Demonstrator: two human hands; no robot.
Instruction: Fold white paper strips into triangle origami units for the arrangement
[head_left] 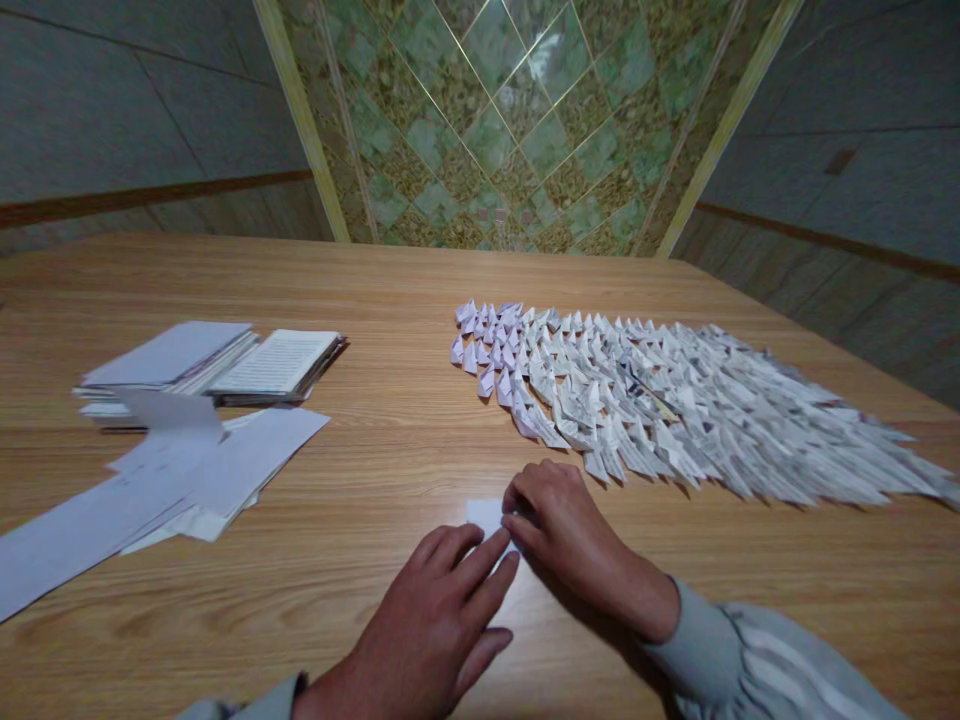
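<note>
A small white piece of paper (484,513) lies flat on the wooden table in front of me, partly covered by my fingers. My left hand (442,610) rests over its near part, fingers stretched out and slightly apart. At the paper's right edge, my right hand (559,530) is closed, with thumb and index finger pinching the edge. Beyond and to the right stand many small folded paper pieces (675,420) in close rows, mostly white or printed. Those at the left end (487,355) are pale lilac.
On the left are a stack of paper (165,355) and a smaller printed stack (277,362). Loose sheets and strips (187,475) lie nearer, one bent upward. The wooden table (390,290) reaches toward a green and gold diamond-patterned tiled surface (487,130).
</note>
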